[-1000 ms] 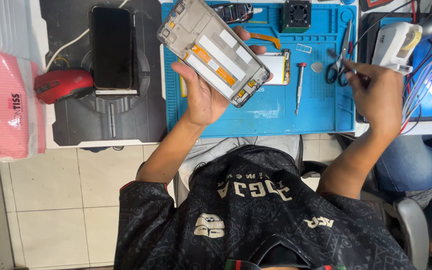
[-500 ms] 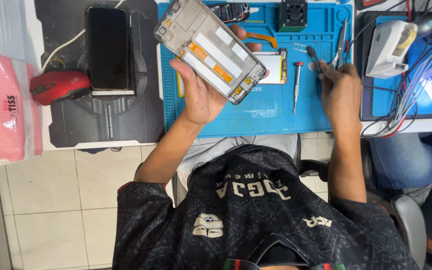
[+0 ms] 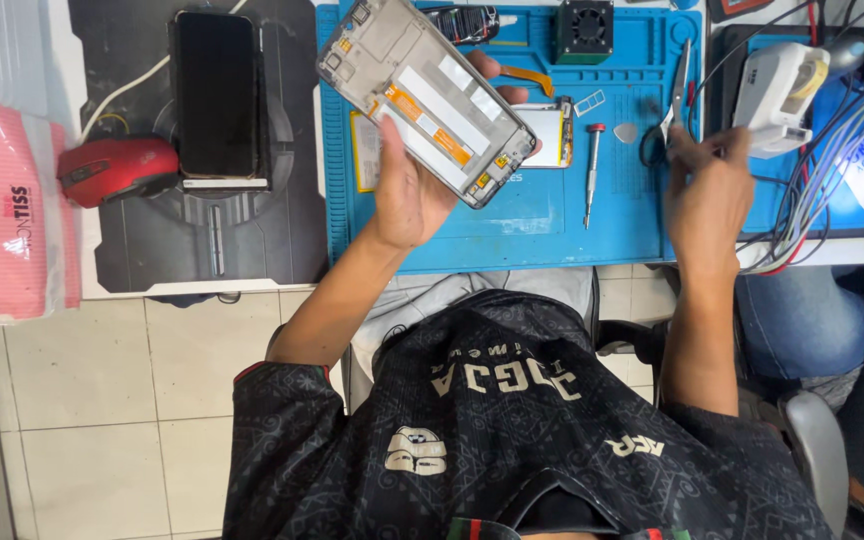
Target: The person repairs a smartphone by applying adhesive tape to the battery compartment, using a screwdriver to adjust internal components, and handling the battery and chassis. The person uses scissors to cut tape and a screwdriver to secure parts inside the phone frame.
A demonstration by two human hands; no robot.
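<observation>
While left hand (image 3: 407, 195) grips phone frame (image 3: 427, 95), right hand (image 3: 707, 190) touches tweezers (image 3: 674, 100).

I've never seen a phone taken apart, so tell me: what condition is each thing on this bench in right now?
Opened phone frame: back off, insides showing, held up tilted in the left hand.
Black phone: screen dark, lying flat.
Small screwdriver: lying unused on the blue mat.
Right hand: closed around a thin metal tool, fingers pinched.
Red mouse: resting untouched.
</observation>
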